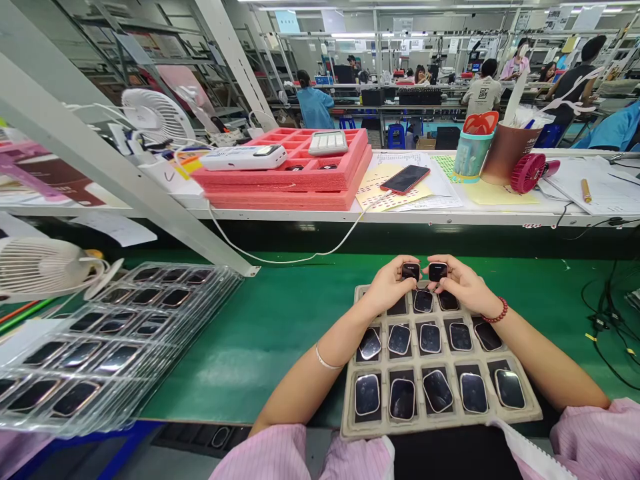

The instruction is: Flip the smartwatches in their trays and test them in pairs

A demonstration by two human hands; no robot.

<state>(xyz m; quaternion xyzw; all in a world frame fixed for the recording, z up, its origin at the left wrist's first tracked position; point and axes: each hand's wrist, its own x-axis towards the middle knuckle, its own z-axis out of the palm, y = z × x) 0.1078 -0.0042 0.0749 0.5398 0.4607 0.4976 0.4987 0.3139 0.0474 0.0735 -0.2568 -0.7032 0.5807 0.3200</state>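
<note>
Above the far row of a beige tray [515, 415], my left hand [387, 288] is closed on a square smartwatch case [411, 271] with a dark screen. My right hand [463, 285] grips a second, similar smartwatch case [438, 271] close beside the first. Both screens face me and show a small faint mark too tiny to read. In the tray's compartments lie rows of more watch cases, such as one at the near left [367, 395], some turned askew. The tray reaches over the near edge of the green bench [225, 360].
On the left stand stacked clear plastic trays [170, 353] of watch faces, beside a white fan [40, 267]. A shelf [320, 215] above the bench bears red foam trays [280, 199], a phone [406, 179] on a charging cable and a cup [510, 150]. Black cables [607, 320] lie at right.
</note>
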